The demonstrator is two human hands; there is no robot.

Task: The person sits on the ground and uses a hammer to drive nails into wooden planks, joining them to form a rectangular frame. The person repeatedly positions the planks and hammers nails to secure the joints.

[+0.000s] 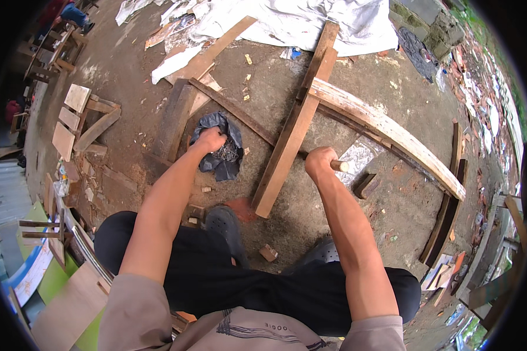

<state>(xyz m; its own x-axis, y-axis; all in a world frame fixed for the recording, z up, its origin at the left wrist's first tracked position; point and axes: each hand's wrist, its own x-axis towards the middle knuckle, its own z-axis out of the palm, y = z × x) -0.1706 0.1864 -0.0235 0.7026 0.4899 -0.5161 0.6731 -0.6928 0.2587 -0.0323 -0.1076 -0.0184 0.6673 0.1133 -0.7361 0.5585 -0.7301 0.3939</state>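
My left hand (211, 139) reaches into a crumpled dark plastic bag (227, 170) on the ground, its fingers curled in at the bag's mouth. Loose nails (228, 151) lie in the bag beside the fingertips; whatever the fingers pinch is hidden. In my right fist is a hammer by its wooden handle (339, 166), the pale butt end sticking out to the right; its head is mostly out of sight. Just left of that fist lies a long brown wooden beam (287, 143), crossed near its middle by a white-stained plank (386, 126).
Another dark beam (178, 120) and a thin wooden strip (234, 111) lie left of the middle. A white sheet (310, 26) covers the ground at the far side. A small wood block (366, 186) is right of the hammer. Several boards (70, 120) stand at left.
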